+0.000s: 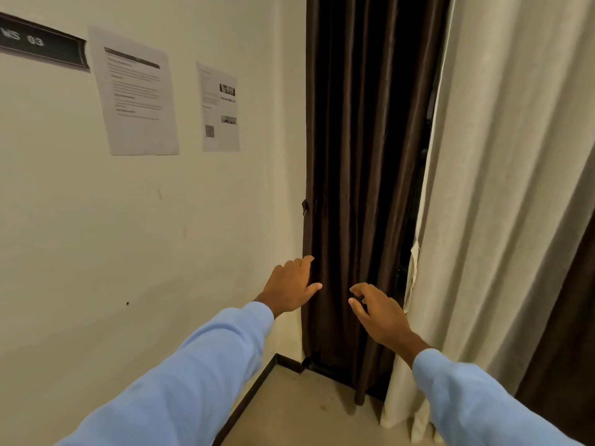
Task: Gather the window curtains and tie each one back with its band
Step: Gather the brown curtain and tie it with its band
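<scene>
Brown curtain (360, 156) hangs ungathered in the room corner, left edge against the wall (161, 236), cream curtain (515, 188) overlapping its right edge. Left hand (291, 286) released, fingers spread, touching the brown curtain's left edge. Right hand (378, 312) just in front of the folds, fingers loosely curled, grasping nothing. Small dark tab (305, 206) higher on the left edge.

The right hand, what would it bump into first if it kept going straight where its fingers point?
Most likely the dark brown pleated fabric curtain: the right hand reaches toward its folds with nothing visible in between. How close it is cannot be told from this one view.
</scene>
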Available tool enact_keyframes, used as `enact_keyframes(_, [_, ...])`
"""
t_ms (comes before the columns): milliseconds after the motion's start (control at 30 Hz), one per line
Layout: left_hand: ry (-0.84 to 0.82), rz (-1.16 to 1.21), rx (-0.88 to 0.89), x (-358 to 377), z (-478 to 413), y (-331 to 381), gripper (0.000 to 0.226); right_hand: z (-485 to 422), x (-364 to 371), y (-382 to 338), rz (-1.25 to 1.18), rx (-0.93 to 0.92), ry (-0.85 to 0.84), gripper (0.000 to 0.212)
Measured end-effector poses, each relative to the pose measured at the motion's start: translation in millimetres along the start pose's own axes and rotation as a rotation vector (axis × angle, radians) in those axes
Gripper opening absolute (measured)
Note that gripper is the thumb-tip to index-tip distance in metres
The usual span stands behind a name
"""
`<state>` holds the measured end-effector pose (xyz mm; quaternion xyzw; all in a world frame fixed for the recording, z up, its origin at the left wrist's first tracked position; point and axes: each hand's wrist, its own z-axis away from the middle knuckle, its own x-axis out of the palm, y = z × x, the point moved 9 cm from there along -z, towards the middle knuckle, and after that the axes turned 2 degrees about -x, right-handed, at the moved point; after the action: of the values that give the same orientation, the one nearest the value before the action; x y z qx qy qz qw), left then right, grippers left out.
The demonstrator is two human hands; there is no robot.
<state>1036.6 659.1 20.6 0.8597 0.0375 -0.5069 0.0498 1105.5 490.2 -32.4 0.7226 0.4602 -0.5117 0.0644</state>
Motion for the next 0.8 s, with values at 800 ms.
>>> enact_keyframes(800, [-0.158,0.093,0.201,241,-294,-125,0.049,-352,145,180,-0.11,0.089,0.111,0.031])
